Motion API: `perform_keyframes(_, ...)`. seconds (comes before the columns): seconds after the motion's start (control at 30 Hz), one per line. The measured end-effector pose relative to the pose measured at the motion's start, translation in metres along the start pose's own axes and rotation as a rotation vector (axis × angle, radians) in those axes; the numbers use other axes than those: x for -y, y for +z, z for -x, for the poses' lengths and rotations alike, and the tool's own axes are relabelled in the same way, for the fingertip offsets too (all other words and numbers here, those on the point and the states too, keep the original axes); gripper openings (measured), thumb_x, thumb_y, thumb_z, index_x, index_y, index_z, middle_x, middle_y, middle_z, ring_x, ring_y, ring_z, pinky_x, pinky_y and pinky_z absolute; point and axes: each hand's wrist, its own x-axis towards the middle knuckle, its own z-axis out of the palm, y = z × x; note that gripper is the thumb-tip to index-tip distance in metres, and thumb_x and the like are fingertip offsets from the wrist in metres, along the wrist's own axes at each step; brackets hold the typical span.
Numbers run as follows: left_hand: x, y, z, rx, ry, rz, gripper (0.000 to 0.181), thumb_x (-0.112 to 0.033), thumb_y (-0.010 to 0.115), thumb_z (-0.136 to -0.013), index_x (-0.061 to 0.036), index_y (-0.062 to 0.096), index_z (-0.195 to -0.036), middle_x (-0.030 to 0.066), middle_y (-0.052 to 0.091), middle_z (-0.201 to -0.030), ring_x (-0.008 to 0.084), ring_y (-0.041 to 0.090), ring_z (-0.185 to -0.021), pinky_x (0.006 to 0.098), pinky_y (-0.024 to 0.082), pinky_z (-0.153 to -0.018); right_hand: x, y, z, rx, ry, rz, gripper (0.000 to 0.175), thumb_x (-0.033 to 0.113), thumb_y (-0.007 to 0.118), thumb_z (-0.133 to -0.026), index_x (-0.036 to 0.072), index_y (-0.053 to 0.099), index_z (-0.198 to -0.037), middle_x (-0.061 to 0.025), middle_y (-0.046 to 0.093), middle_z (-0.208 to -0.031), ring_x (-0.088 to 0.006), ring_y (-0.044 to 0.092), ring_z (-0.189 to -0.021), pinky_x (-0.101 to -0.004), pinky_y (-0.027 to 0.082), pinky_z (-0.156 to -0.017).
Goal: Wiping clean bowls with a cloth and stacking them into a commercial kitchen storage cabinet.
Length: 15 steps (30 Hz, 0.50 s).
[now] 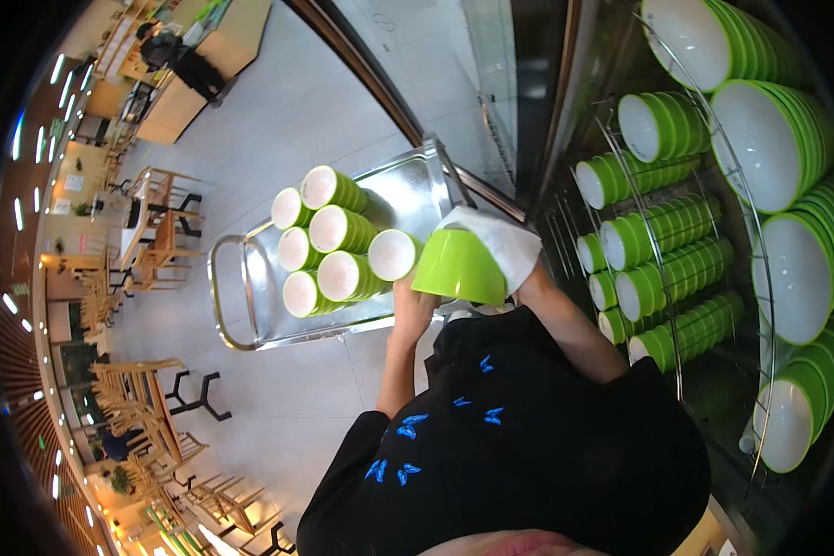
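Note:
A lime-green bowl (459, 267), tipped so its outer wall shows, is held in front of my body. My left hand (415, 302) grips it at the rim on the left, the fingers partly hidden behind it. On the other side, my right hand (532, 283) holds a white cloth (511, 240) against the bowl; the cloth covers most of those fingers. Just beyond lies a metal cart (267, 250) with a raised rim and a bent tube handle. Several stacks of green bowls with white insides (340, 229) stand on its top, and the nearest stack (392, 255) is close to my left hand.
At right, wire shelves (657, 229) hold several rows of nested green bowls (667, 233), with larger bowls (757, 146) on the nearer level. A dark metal door frame (368, 69) rises beyond the cart. Wooden chairs (167, 257) and a person by a counter (174, 55) are farther left.

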Motion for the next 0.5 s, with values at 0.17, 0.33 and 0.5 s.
perform_keyframes(0.17,0.000,0.002,-0.007,0.093,-0.098,0.210,0.013,-0.002,0.037,-0.074,0.0028,0.048,-0.067,-0.0004,0.040,-0.046,0.0041,0.034,-0.040,0.0204,0.025,-0.035,0.061,0.013,0.003,0.006,0.113,0.250,0.029,0.014,0.042,-0.074,-0.002,0.048,-0.098,-0.0117,0.051,-0.097,-0.0175,0.049,-0.091,-0.0258,0.036,-0.078)
perform_keyframes(0.33,-0.009,0.023,-0.031,0.228,-0.137,0.360,0.016,-0.014,0.039,-0.078,0.0007,0.046,-0.080,-0.0007,0.039,-0.046,0.0040,0.033,-0.034,0.0182,0.021,-0.030,0.087,-0.004,0.017,0.083,-0.333,0.807,0.037,0.016,0.046,-0.074,0.000,0.042,-0.108,-0.0097,0.048,-0.104,-0.0161,0.046,-0.094,-0.0267,0.035,-0.082)
perform_keyframes(0.5,-0.045,0.041,-0.084,0.486,0.023,-0.215,0.023,-0.020,0.043,-0.077,0.0024,0.051,-0.076,0.0113,0.049,-0.049,0.0179,0.048,-0.041,0.0292,0.035,-0.040,0.082,-0.033,0.063,-0.527,-0.180,0.297,0.035,0.017,0.044,-0.074,-0.001,0.042,-0.104,-0.0116,0.049,-0.098,-0.0205,0.049,-0.089,-0.0294,0.038,-0.078)
